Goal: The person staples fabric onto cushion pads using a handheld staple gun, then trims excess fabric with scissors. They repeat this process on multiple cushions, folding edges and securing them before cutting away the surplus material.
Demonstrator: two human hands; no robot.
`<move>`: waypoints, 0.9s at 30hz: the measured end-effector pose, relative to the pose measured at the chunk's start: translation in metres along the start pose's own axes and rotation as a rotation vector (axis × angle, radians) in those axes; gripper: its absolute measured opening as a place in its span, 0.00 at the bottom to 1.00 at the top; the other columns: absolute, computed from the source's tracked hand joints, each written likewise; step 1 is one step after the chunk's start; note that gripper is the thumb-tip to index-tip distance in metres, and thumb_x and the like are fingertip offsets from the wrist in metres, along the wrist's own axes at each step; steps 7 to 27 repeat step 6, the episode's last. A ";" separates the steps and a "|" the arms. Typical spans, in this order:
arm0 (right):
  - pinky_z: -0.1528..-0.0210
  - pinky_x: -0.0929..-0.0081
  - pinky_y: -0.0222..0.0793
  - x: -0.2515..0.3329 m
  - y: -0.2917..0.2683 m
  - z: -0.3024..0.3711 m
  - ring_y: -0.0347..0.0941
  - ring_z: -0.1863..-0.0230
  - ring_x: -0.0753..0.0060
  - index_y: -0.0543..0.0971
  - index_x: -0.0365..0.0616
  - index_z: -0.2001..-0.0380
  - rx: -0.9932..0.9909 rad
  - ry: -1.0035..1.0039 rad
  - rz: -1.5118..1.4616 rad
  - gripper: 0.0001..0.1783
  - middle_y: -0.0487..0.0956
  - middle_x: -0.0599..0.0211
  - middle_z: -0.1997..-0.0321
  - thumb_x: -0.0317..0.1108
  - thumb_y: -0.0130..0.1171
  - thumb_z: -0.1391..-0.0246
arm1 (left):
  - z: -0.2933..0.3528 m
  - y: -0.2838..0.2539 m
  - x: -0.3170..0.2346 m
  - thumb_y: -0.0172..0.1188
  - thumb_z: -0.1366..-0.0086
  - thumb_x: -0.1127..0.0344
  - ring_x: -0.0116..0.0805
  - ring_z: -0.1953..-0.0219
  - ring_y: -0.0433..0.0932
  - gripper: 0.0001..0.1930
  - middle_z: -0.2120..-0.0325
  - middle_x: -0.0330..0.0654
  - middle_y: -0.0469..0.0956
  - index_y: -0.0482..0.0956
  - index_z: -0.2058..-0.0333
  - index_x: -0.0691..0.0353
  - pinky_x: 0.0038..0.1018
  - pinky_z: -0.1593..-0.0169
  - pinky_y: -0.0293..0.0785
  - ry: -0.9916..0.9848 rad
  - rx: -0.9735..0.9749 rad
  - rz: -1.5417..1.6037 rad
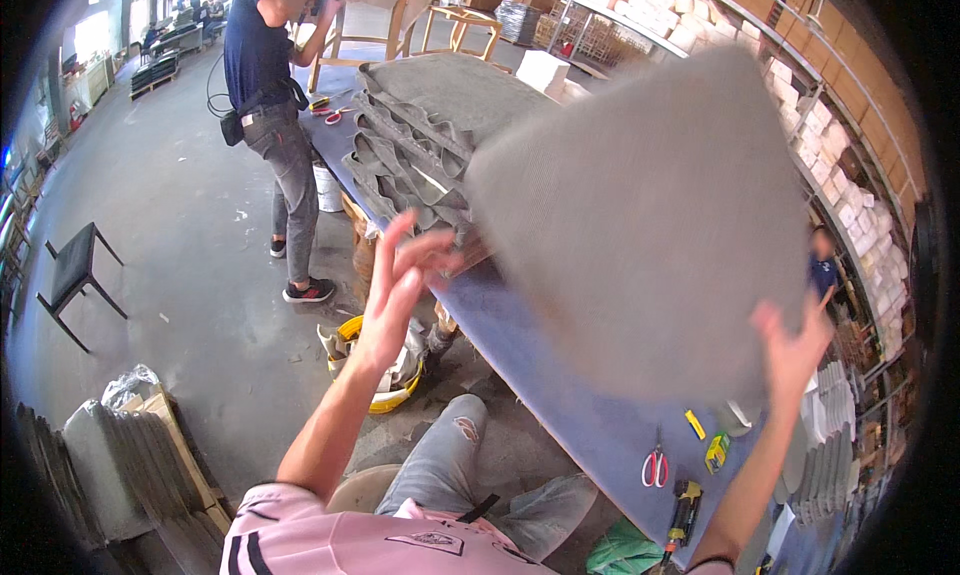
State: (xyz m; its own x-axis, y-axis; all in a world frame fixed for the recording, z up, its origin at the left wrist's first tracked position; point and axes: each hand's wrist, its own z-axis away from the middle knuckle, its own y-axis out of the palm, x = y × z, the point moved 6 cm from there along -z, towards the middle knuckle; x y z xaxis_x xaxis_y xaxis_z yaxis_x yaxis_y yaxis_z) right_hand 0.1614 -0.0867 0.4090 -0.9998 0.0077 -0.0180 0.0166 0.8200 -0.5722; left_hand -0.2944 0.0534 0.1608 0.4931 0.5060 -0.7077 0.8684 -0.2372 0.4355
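Observation:
A large grey cushion-like panel [650, 225] with rounded corners is tilted above the blue-topped table, blurred by motion. My left hand [393, 290] is raised to the left of the panel, fingers spread and holding nothing, in front of a stack of grey fabric covers [415, 155]. At the panel's lower right edge is my right hand [795, 350], its thumb and fingers apart; blur hides whether it touches the panel. Below the panel, red-handled scissors [655, 467], a yellow-and-green small box [717, 453] and a black-and-yellow power tool [684, 515] lie on the table [520, 350].
Beyond the table's far left side a person [275, 105] stands near wooden chair frames [400, 25]. A yellow-rimmed bucket [385, 400] of scraps stands beside my leg. Stacked grey panels [110, 465] are at lower left, a black stool [80, 270] behind them. Loaded shelves [840, 105] line the right.

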 end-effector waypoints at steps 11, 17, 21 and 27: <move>0.32 0.58 0.76 0.180 0.032 -0.260 0.85 0.36 0.61 0.83 0.52 0.31 -0.354 -0.347 0.080 0.52 0.86 0.48 0.35 0.76 0.75 0.50 | -0.037 0.026 -0.085 0.58 0.19 0.53 0.38 0.41 0.80 0.30 0.36 0.49 0.79 0.66 0.28 0.62 0.34 0.39 0.73 0.314 0.141 -0.110; 0.32 0.58 0.76 0.180 0.032 -0.260 0.85 0.36 0.61 0.83 0.52 0.31 -0.354 -0.347 0.080 0.52 0.86 0.48 0.35 0.76 0.75 0.50 | -0.037 0.026 -0.085 0.58 0.19 0.53 0.38 0.41 0.80 0.30 0.36 0.49 0.79 0.66 0.28 0.62 0.34 0.39 0.73 0.314 0.141 -0.110; 0.32 0.58 0.76 0.180 0.032 -0.260 0.85 0.36 0.61 0.83 0.52 0.31 -0.354 -0.347 0.080 0.52 0.86 0.48 0.35 0.76 0.75 0.50 | -0.037 0.026 -0.085 0.58 0.19 0.53 0.38 0.41 0.80 0.30 0.36 0.49 0.79 0.66 0.28 0.62 0.34 0.39 0.73 0.314 0.141 -0.110; 0.32 0.58 0.76 0.180 0.032 -0.260 0.85 0.36 0.61 0.83 0.52 0.31 -0.354 -0.347 0.080 0.52 0.86 0.48 0.35 0.76 0.75 0.50 | -0.037 0.026 -0.085 0.58 0.19 0.53 0.38 0.41 0.80 0.30 0.36 0.49 0.79 0.66 0.28 0.62 0.34 0.39 0.73 0.314 0.141 -0.110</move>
